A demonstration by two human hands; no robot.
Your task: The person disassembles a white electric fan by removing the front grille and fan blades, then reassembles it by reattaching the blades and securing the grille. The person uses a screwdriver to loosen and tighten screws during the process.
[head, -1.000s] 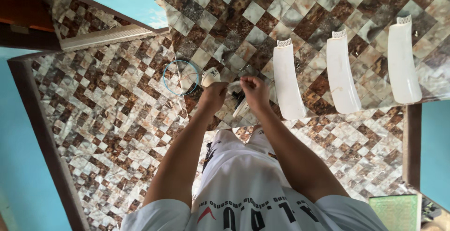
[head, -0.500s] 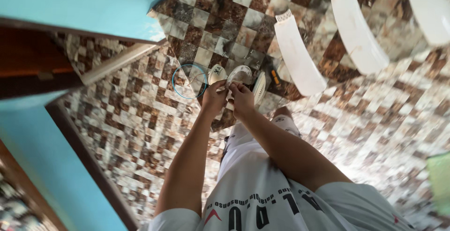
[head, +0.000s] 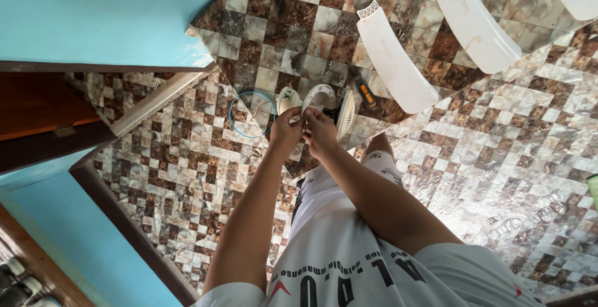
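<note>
In the head view the person looks down along both forearms to the hands, which meet over a tiled floor [head: 511,157] of brown, cream and grey squares. The left hand [head: 285,134] is curled closed, its fingers pinched on the near edge of a white curved cover piece [head: 319,95] that arches just beyond the knuckles. The right hand [head: 322,134] is closed too, touching the left hand, with its fingertips gripping the same white piece from the right side. Just left of the cover piece lies a small round white cap [head: 287,98], and left of that a thin blue ring [head: 251,114] lies flat on the tiles. Just right of the hands stands a round white vented housing [head: 346,115], seen edge-on, with a small orange and black tool [head: 367,95] on the floor beside it. Farther away and to the right, a long white fan blade [head: 393,58] lies on the tiles, a second blade [head: 473,17] beyond it, well apart from the hands. A turquoise wall [head: 93,14] fills the far left, with a dark wooden frame [head: 37,108] below it. The person's white printed shirt [head: 374,263] fills the near edge.
</note>
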